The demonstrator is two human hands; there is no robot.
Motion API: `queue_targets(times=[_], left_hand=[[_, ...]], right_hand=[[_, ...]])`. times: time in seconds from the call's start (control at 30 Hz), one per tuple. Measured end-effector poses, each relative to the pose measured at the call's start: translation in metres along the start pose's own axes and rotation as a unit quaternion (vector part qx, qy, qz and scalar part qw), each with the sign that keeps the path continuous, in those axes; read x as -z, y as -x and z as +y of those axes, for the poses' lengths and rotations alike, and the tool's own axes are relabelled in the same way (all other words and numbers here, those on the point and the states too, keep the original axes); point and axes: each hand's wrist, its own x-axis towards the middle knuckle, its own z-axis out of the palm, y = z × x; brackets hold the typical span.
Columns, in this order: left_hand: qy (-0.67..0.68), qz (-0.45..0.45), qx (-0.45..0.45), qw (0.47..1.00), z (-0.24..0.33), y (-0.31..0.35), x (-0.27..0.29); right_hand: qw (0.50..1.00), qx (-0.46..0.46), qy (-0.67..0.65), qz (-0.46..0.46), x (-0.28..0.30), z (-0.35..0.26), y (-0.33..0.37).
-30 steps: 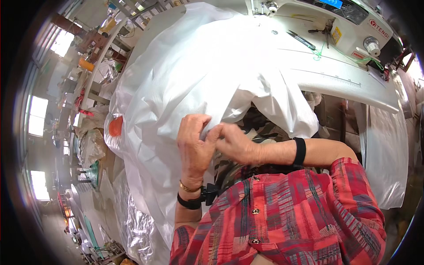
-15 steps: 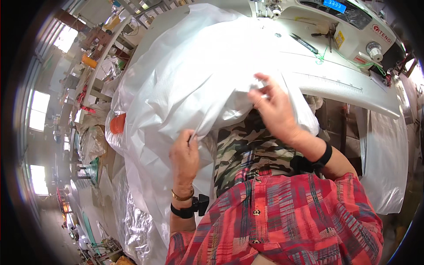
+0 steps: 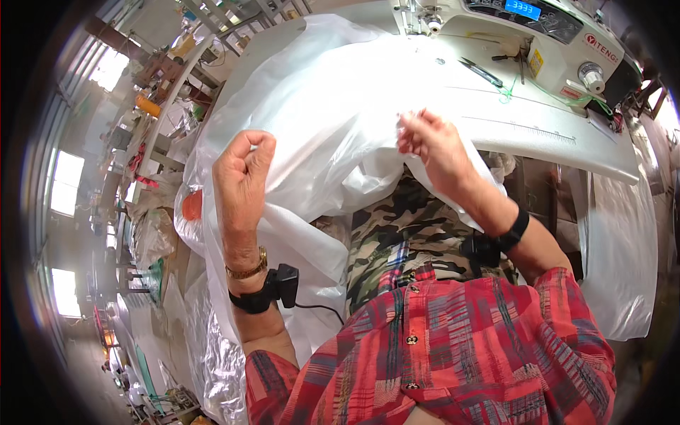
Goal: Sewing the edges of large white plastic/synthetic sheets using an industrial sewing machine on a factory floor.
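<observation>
A large white plastic-like sheet (image 3: 319, 149) spreads over the machine table and hangs down over my lap. My left hand (image 3: 242, 170) is raised at the left side of the sheet, its thumb and fingers pinched on the material. Toward the middle, my right hand (image 3: 440, 149) is closed on the sheet near the table's front edge, its fingertips slightly blurred and partly lost in the glare. Between the two hands the sheet lies in loose folds. A sewing machine (image 3: 545, 42) stands at the far right, its needle area (image 3: 431, 25) just beyond the sheet.
A dark thread snipper (image 3: 482, 72) and green thread (image 3: 507, 92) lie on the white machine table (image 3: 595, 145). Clear plastic (image 3: 623, 262) hangs at the right. Left of the sheet are an orange round thing (image 3: 192, 205), a cluttered rack and plastic bundles (image 3: 150, 230).
My left hand has moved up and to the left, raising the sheet's near part. My right hand has shifted only slightly, its fingers now more closed. The view has tilted a little.
</observation>
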Motion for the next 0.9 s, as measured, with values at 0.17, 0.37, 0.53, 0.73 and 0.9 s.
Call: queue_targets(times=[0.17, 0.37, 0.53, 0.73, 0.9], left_hand=[[-0.012, -0.138, 0.059, 0.989, 0.004, 0.032, -0.020], [-0.048, -0.206, 0.049, 0.976, 0.002, 0.083, -0.055], [-0.101, -0.163, -0.032, 0.981, -0.003, 0.104, -0.070], [0.048, -0.216, 0.096, 0.970, -0.005, 0.123, -0.068], [0.173, -0.183, 0.206, 0.946, 0.004, 0.126, -0.064]], right_hand=[[0.952, 0.070, 0.189, -0.232, -0.010, -0.004, 0.071], [0.897, -0.112, 0.216, -0.370, 0.002, 0.000, 0.102], [0.901, 0.129, 0.288, -0.297, -0.010, 0.009, 0.106], [0.902, -0.017, 0.301, -0.309, -0.013, 0.001, 0.112], [0.863, 0.057, 0.403, -0.300, -0.023, -0.004, 0.109]])
